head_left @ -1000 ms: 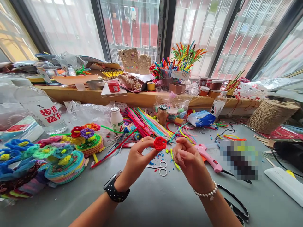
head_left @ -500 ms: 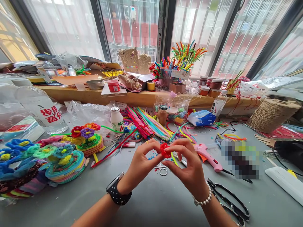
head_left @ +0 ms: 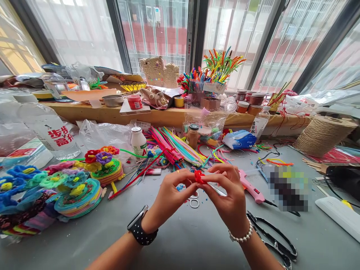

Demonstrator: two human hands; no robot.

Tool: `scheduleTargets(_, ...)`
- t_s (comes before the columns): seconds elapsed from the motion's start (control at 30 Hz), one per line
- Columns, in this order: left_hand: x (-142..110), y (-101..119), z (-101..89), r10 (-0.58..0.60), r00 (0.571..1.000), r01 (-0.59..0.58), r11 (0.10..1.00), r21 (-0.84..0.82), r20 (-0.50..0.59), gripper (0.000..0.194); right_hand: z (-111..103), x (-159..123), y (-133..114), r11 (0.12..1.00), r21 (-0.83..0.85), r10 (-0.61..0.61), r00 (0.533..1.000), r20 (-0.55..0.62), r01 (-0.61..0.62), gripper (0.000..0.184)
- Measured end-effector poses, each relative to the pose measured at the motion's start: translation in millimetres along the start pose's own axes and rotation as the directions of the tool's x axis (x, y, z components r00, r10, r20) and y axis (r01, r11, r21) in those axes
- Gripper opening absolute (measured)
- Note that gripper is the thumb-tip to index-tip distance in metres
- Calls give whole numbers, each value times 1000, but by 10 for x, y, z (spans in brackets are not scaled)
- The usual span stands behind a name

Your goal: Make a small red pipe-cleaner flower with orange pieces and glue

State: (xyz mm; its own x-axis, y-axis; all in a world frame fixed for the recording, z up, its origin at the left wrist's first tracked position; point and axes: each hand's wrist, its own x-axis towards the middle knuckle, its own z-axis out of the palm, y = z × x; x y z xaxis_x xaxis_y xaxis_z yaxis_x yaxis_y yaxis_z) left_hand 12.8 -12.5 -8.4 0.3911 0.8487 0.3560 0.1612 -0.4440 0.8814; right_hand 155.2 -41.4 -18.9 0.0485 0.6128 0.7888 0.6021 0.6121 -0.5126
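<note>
The person's left hand [head_left: 168,198] pinches a red flower [head_left: 199,176] and the right hand [head_left: 231,200] apparently grips its other side (contact partly hidden) — presumably for steadiness.

Room over near tabletop [head_left: 188,242]; flower decorations [head_left: 74,179] obstruct left, pink glue gun [head_left: 254,192] right, scissors [head_left: 194,198] ahead.

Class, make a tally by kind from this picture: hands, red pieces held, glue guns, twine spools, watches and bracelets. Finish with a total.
Hands: 2, the left hand and right hand
Red piece held: 1
Glue gun: 1
Twine spool: 1
Watch: 1
Bracelet: 1
Total: 7
</note>
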Motion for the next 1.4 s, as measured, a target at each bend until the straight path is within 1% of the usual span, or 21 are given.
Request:
scheduleTargets(0.07,-6,-4,5,-47,998,48,997,-56,30,14,8,-10,-2,999,-29,15,1000,-9,-15,10)
scheduleTargets(0.13,-14,-20,7,-55,998,57,996,-72,33,15,20,-22,-5,999,-45,28,999,-24,-29,11)
scheduleTargets(0.2,-21,-39,7,-27,1000,28,999,-37,16,15,32,-31,-5,998,-55,32,999,-43,-35,11)
scheduleTargets(0.3,-27,-54,5,48,999,-46,996,79,-18,13,42,-39,5,997,-68,28,998,-64,-32,11)
scheduleTargets(0.43,-24,-68,0,141,989,-131,972,197,-36,11,36,-42,17,997,-62,39,998,-43,-42,12)
scheduleTargets(0.67,-26,-88,-13,227,974,-216,948,233,-21,10,5,-4,-13,998,1,57,998,11,-57,9)
scheduleTargets(0.83,-23,-73,-37,253,967,-244,938,245,-6,11,-27,9,14,995,70,70,995,71,-75,6)
scheduleTargets(0.9,-12,-66,-48,232,973,-229,944,237,17,11,-39,19,29,994,74,72,993,96,-79,7)
scheduleTargets(0.97,2,-62,-54,187,982,-189,958,217,30,10,-48,32,39,998,41,47,993,105,-52,9)
scheduleTargets(1.03,15,-63,-53,123,992,-126,976,180,31,11,-55,42,43,1000,-5,1,995,102,0,13)
scheduleTargets(1.13,25,-67,-45,3,999,-6,998,66,50,13,-62,45,42,998,-51,-40,994,103,46,18)
scheduleTargets(1.27,25,-57,-46,-112,988,122,988,-93,106,15,-73,46,38,992,-90,-80,991,109,90,20)
scheduleTargets(1.4,23,-41,-47,-170,974,194,967,-164,150,16,-82,53,46,980,-132,-135,985,103,149,21)
